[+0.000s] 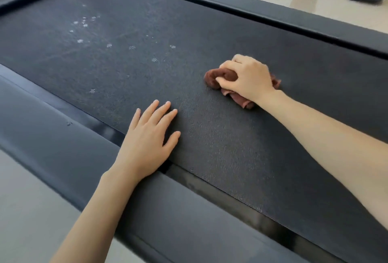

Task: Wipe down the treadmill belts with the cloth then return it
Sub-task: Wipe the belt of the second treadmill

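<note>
So the treadmill belt point(210, 21) fills pretty much everything in front of this person, dark and pebbly, with the near side rail point(63, 137) running along its edge. The left hand point(147, 137) lies flat across the rail and the belt edge, fingers straight and spread. Its grip is wide open with nothing in it, so it looks like it's just bracing. The right hand point(247, 78) is out near the middle of the belt, grip curled tight around a bunched-up brown cloth point(214, 78) that's pressed onto the surface. Further left there's a scatter of little white spots point(84, 23), well apart from the cloth, so I'd say that patch isn't done. If it were me, I'd flatten the cloth so more of it touches and push long overlapping passes toward those spots. I'd lean on it a bit since that texture probably hangs onto grime, and plant the left hand in case the belt slides.
</note>
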Action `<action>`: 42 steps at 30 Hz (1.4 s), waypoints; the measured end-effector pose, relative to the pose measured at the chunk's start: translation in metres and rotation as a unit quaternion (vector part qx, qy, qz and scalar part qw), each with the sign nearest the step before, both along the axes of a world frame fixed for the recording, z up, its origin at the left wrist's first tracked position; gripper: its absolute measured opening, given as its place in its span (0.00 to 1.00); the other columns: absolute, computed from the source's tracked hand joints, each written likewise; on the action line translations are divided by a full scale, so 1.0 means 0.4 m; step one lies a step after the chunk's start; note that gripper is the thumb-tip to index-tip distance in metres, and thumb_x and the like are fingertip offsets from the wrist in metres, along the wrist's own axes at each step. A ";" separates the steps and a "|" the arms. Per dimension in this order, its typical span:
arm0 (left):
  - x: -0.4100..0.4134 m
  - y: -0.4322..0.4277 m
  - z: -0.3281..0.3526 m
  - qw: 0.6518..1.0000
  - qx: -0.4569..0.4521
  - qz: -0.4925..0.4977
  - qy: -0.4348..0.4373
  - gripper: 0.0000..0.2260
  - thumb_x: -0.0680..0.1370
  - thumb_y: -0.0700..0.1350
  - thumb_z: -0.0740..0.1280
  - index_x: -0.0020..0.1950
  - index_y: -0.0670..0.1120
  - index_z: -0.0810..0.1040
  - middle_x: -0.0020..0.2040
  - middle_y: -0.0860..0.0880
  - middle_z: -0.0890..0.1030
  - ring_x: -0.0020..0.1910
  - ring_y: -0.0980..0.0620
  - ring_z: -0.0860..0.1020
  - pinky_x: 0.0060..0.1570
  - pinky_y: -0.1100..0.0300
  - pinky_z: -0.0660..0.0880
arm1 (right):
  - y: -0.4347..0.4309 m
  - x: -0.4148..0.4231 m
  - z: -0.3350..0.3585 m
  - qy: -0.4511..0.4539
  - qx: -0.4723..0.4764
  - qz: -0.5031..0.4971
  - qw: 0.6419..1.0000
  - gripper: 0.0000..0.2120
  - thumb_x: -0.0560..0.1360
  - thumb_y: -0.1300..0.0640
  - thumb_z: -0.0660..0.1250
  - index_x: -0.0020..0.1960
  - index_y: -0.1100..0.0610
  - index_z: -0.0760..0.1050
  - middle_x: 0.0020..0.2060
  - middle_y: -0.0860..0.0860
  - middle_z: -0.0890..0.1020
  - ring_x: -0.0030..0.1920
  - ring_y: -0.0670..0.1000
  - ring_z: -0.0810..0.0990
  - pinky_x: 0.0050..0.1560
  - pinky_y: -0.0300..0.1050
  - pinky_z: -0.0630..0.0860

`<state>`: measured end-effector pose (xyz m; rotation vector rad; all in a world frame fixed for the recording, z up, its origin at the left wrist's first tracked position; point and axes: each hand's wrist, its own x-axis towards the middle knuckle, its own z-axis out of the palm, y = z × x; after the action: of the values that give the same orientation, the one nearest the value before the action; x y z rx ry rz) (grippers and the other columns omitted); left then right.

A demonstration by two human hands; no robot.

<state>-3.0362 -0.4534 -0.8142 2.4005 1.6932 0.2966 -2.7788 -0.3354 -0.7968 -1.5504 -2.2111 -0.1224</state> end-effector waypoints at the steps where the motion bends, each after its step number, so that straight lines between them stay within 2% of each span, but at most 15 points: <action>1: 0.003 -0.002 0.004 1.000 0.000 -0.028 0.010 0.25 0.79 0.59 0.49 0.74 0.52 0.63 0.75 0.54 0.59 0.76 0.53 0.50 0.74 0.46 0.47 | 0.009 0.011 0.000 0.004 -0.006 -0.044 0.999 0.13 0.73 0.42 0.65 0.53 0.48 0.79 0.46 0.51 0.79 0.50 0.55 0.77 0.43 0.44 0.68; 4: 0.009 -0.003 0.014 0.998 -0.019 -0.054 0.020 0.29 0.75 0.62 0.43 0.74 0.56 0.61 0.75 0.59 0.57 0.76 0.56 0.48 0.74 0.45 0.46 | -0.066 0.005 -0.009 -0.014 0.020 -0.049 0.999 0.12 0.73 0.43 0.66 0.50 0.49 0.80 0.42 0.51 0.78 0.45 0.55 0.77 0.44 0.44 0.66; 8: 0.009 -0.003 0.013 0.998 -0.032 -0.047 0.018 0.28 0.75 0.63 0.44 0.74 0.58 0.60 0.75 0.61 0.57 0.75 0.56 0.50 0.74 0.44 0.49 | -0.253 0.064 -0.016 -0.002 0.045 0.127 0.991 0.10 0.71 0.45 0.67 0.45 0.50 0.81 0.38 0.49 0.78 0.38 0.51 0.76 0.44 0.44 0.72; 10: 0.010 -0.002 0.014 0.998 -0.037 -0.052 0.025 0.27 0.76 0.62 0.46 0.74 0.57 0.61 0.74 0.60 0.58 0.75 0.55 0.51 0.73 0.43 0.50 | -0.274 0.131 -0.018 -0.014 0.036 0.156 0.987 0.10 0.72 0.45 0.67 0.46 0.50 0.82 0.39 0.49 0.79 0.38 0.52 0.77 0.43 0.47 0.74; 13: 0.012 -0.003 0.020 0.997 -0.039 -0.057 0.033 0.26 0.76 0.61 0.47 0.73 0.55 0.63 0.74 0.59 0.60 0.75 0.53 0.53 0.72 0.42 0.53 | -0.203 0.205 -0.008 -0.019 0.029 0.028 0.999 0.14 0.71 0.42 0.63 0.47 0.49 0.82 0.39 0.50 0.79 0.41 0.55 0.79 0.42 0.48 0.76; 16: 0.015 -0.004 0.025 0.997 -0.032 -0.058 0.040 0.26 0.77 0.60 0.48 0.73 0.54 0.64 0.74 0.57 0.61 0.75 0.51 0.54 0.72 0.41 0.54 | -0.065 0.220 -0.007 -0.013 0.037 -0.131 0.991 0.14 0.71 0.40 0.64 0.48 0.47 0.81 0.42 0.51 0.80 0.45 0.58 0.79 0.42 0.47 0.73; 20: 0.016 -0.003 0.023 0.997 -0.026 -0.059 0.047 0.26 0.77 0.60 0.49 0.72 0.54 0.65 0.74 0.57 0.62 0.75 0.51 0.56 0.71 0.40 0.56 | 0.054 0.129 -0.018 0.008 0.030 -0.176 0.984 0.14 0.71 0.40 0.65 0.48 0.47 0.80 0.43 0.51 0.81 0.46 0.58 0.80 0.40 0.44 0.64; 24: 0.016 -0.003 0.027 0.996 -0.028 -0.059 0.057 0.26 0.77 0.60 0.49 0.72 0.54 0.65 0.73 0.57 0.62 0.75 0.51 0.56 0.70 0.40 0.57 | 0.006 0.023 -0.013 -0.033 0.022 -0.076 0.996 0.14 0.72 0.39 0.64 0.46 0.48 0.79 0.41 0.49 0.79 0.43 0.54 0.79 0.37 0.41 0.63; 28: 0.019 -0.001 0.039 0.994 -0.050 -0.064 0.079 0.26 0.77 0.60 0.48 0.72 0.54 0.65 0.74 0.57 0.62 0.75 0.50 0.56 0.71 0.41 0.56 | -0.143 0.026 -0.011 -0.003 0.012 0.105 0.994 0.11 0.70 0.43 0.66 0.45 0.49 0.80 0.38 0.49 0.79 0.38 0.54 0.77 0.41 0.45 0.73; 31: 0.009 0.000 0.043 0.990 -0.066 -0.070 0.100 0.27 0.77 0.62 0.43 0.75 0.57 0.57 0.75 0.60 0.54 0.76 0.52 0.49 0.73 0.45 0.50 | -0.162 0.074 -0.015 0.005 0.007 0.197 0.980 0.11 0.71 0.44 0.66 0.45 0.50 0.82 0.39 0.49 0.80 0.37 0.53 0.77 0.43 0.46 0.75; 33: -0.007 -0.003 0.042 0.988 -0.064 -0.082 0.116 0.27 0.76 0.62 0.38 0.75 0.59 0.47 0.75 0.61 0.46 0.76 0.54 0.44 0.74 0.50 0.46 | -0.099 0.068 -0.002 0.008 0.000 0.152 0.988 0.13 0.71 0.42 0.64 0.46 0.48 0.81 0.39 0.48 0.80 0.40 0.53 0.79 0.40 0.46 0.75; 36: -0.026 -0.002 0.061 0.979 -0.078 -0.100 0.159 0.27 0.75 0.65 0.33 0.73 0.61 0.38 0.75 0.62 0.40 0.75 0.56 0.39 0.74 0.56 0.42 | 0.082 0.014 0.002 0.010 -0.011 0.004 1.000 0.14 0.72 0.41 0.64 0.49 0.48 0.80 0.44 0.51 0.80 0.48 0.58 0.79 0.42 0.45 0.69; 38: -0.031 -0.002 0.075 0.977 -0.072 -0.103 0.170 0.28 0.75 0.64 0.34 0.75 0.60 0.43 0.76 0.61 0.43 0.75 0.57 0.41 0.74 0.57 0.41 | 0.185 -0.037 0.004 0.010 -0.044 -0.072 0.996 0.15 0.73 0.41 0.63 0.52 0.48 0.79 0.49 0.55 0.80 0.52 0.61 0.78 0.44 0.47 0.69; 40: -0.039 0.001 0.087 0.980 -0.047 -0.101 0.167 0.25 0.79 0.62 0.41 0.76 0.58 0.53 0.76 0.59 0.51 0.76 0.57 0.47 0.74 0.56 0.44 | 0.224 -0.084 0.002 0.025 -0.051 -0.117 0.992 0.16 0.73 0.41 0.62 0.54 0.50 0.78 0.51 0.57 0.80 0.53 0.63 0.78 0.47 0.49 0.71; 42: -0.062 0.008 0.097 0.978 -0.040 -0.094 0.183 0.26 0.78 0.62 0.43 0.75 0.56 0.58 0.76 0.57 0.56 0.76 0.56 0.51 0.74 0.54 0.47 | 0.189 -0.115 -0.004 0.001 -0.029 -0.086 0.996 0.17 0.73 0.41 0.62 0.53 0.51 0.79 0.50 0.56 0.80 0.51 0.62 0.78 0.46 0.49 0.71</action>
<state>-3.0608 -0.4501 -0.7753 2.6507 1.5540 -0.2541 -2.8248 -0.2599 -0.7986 -1.7713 -2.0933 -0.1075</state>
